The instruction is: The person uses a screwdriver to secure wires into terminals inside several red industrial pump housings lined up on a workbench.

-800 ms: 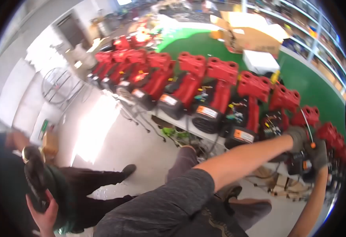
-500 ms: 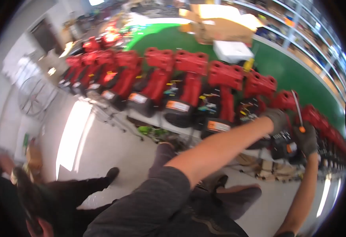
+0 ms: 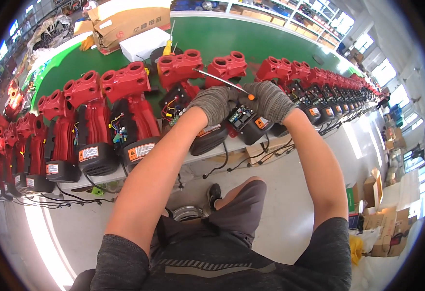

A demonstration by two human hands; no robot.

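My left hand (image 3: 214,105), in a grey knit glove, is closed at a red housing unit, its fingertips close to my right hand. What those fingers hold is hidden. My right hand (image 3: 269,100), gloved too, is closed around a screwdriver (image 3: 223,81) with an orange handle end. Its metal shaft slants up and left over my left hand, the tip near a red casting. Just below both hands is the unit's open black base with a circuit board (image 3: 241,119) exposed. An orange warning label (image 3: 261,122) is on that base.
Similar red housings (image 3: 125,81) with black bases stand in a long row on the green-topped table (image 3: 212,36). Black cables (image 3: 226,155) hang off its near edge. Behind are a white box (image 3: 144,44), a cardboard box (image 3: 130,22) and a yellow-handled screwdriver (image 3: 167,47).
The view has swung to the right along the row, bringing my hands to its middle. The screwdriver has gone from nearly upright to slanting left across my left hand.
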